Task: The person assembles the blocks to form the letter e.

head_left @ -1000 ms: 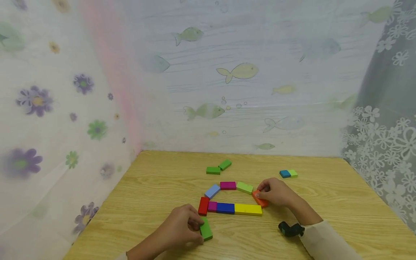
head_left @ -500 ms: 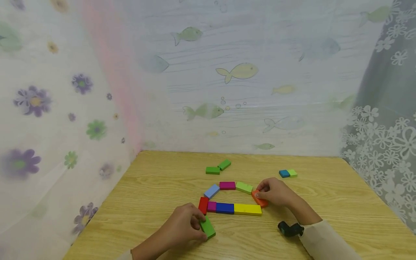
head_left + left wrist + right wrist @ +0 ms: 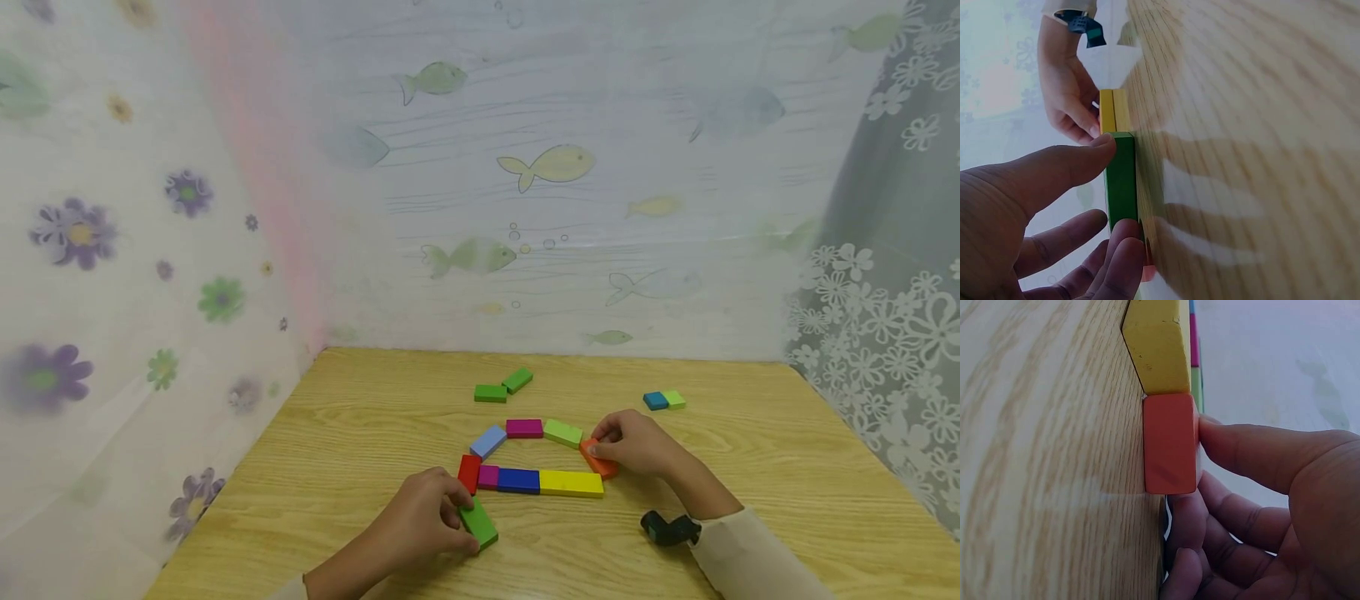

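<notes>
My left hand [image 3: 427,517] pinches a green block [image 3: 478,523] at its two ends, thumb at the near end, and the block lies slanted on the table. Its far end meets the lower end of a red block [image 3: 469,473]. With thumb and fingers, my right hand [image 3: 637,446] holds an orange block [image 3: 600,458], which lies against the light green block [image 3: 562,432]. Between the hands runs a row: a small magenta block [image 3: 489,477], a blue block [image 3: 519,481] and a yellow block [image 3: 572,483]. A light blue block [image 3: 489,442] and a magenta block [image 3: 525,428] curve above it.
Two green blocks [image 3: 491,393] lie touching farther back. A teal block [image 3: 656,401] and a small lime block [image 3: 676,400] sit side by side at the back right. A black device [image 3: 670,529] is at the right sleeve. Printed curtains border the wooden table [image 3: 360,400].
My left hand has shifted slightly right and turned the green block, swinging its near end to the right. The right hand and the orange block have stayed put.
</notes>
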